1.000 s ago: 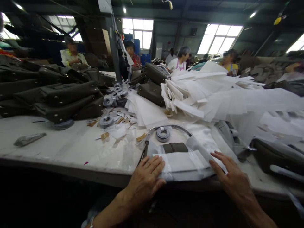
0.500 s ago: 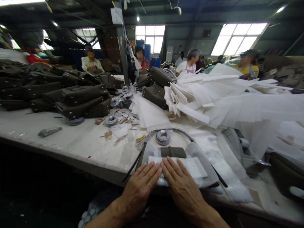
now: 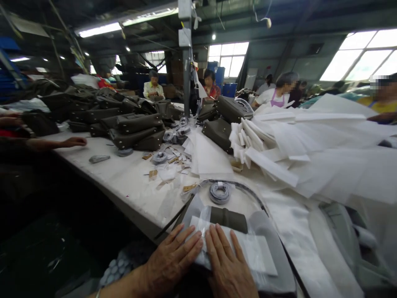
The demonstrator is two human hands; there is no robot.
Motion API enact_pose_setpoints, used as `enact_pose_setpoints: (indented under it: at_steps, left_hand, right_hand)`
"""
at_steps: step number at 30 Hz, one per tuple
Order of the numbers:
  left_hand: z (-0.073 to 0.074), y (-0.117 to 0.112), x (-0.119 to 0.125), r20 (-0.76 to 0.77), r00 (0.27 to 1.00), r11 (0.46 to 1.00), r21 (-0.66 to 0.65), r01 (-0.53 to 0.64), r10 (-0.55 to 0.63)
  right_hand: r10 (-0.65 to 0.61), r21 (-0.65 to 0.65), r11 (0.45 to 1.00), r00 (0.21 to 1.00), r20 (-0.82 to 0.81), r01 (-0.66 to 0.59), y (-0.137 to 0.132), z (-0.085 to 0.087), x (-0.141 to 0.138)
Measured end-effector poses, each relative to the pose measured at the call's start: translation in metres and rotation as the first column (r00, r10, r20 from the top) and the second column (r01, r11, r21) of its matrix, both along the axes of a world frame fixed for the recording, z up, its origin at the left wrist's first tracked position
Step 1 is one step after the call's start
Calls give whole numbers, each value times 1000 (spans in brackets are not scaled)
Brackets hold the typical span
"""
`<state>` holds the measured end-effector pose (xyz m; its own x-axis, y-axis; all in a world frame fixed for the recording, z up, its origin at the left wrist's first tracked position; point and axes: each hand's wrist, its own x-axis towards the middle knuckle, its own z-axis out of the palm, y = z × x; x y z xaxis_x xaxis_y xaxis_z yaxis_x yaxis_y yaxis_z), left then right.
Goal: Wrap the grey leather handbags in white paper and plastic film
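Observation:
In front of me lies a dark olive handbag [image 3: 229, 218], partly covered by a white folded sheet [image 3: 260, 252] and clear plastic film. My left hand [image 3: 173, 258] rests flat on the near left part of the sheet, fingers stretched out. Close beside it, my right hand [image 3: 228, 263] presses flat on the middle of the sheet with fingers spread. Neither hand grips anything. A dark strap [image 3: 245, 188] curves behind the bag. Inside that curve sits a wrapped grey coil [image 3: 220, 193].
Dark bags [image 3: 136, 132] are piled at the back left, white foam sheets [image 3: 316, 140] at the right. Tags [image 3: 176, 159] and another coil [image 3: 159, 157] lie mid-table. A co-worker's hand [image 3: 74, 142] rests at the left edge. A grey-green device [image 3: 344, 236], perhaps a tape dispenser, stands right.
The view has turned left, bringing a co-worker's arms into sight at the left. My hands stay flat on the sheet; they and the bag appear lower in the picture.

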<state>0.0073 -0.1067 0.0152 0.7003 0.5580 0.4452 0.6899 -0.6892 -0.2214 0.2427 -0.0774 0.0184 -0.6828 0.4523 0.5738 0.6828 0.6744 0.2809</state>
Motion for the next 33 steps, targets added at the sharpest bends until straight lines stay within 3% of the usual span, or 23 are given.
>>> enact_pose_setpoints:
  at_steps: [3, 6, 9, 11, 14, 16, 19, 22, 24, 26, 29, 33]
  left_hand:
    - [-7, -2, 0, 21, 1000, 999, 50, -13, 12]
    - [3, -1, -3, 43, 999, 999, 44, 12, -14]
    - [33, 7, -7, 120, 989, 994, -63, 91, -83]
    - [57, 22, -7, 239, 970, 981, -167, 94, -52]
    - [78, 64, -9, 396, 910, 943, -332, 18, 122]
    - [79, 100, -20, 341, 883, 879, -455, -145, 322]
    - [68, 151, -62, 233, 772, 743, -530, -410, 592]
    - [57, 180, -127, 202, 595, 592, -552, -587, 778]
    - [52, 188, -169, 163, 487, 484, -576, -659, 858]
    - [48, 189, -203, 115, 427, 404, -607, -684, 897]
    - [39, 188, -230, 67, 437, 373, -647, -665, 897]
    - [30, 189, -238, 56, 507, 417, -650, -636, 860]
  right_hand:
    - [58, 78, 995, 997, 48, -61, 7, -14, 5]
    - [108, 101, 988, 991, 77, -116, 19, -12, 13]
    - [230, -17, 973, 972, 53, -230, 35, 17, 24]
    - [245, -163, 956, 969, -17, -244, 50, 44, 29]
    - [90, -377, 917, 988, -126, -131, 86, 73, 28]
    - [20, -506, 858, 990, -139, -88, 116, 79, 22]
    - [-59, -667, 745, 995, -80, -9, 162, 71, 11]
    - [-116, -743, 662, 993, 25, 96, 196, 51, 6]
    - [-108, -738, 664, 992, 68, 123, 212, 33, 8]
    - [-93, -715, 689, 993, 77, 120, 225, 15, 12]
    - [-73, -683, 725, 996, 52, 89, 239, -4, 19]
    - [-59, -664, 746, 998, 20, 57, 246, -9, 24]
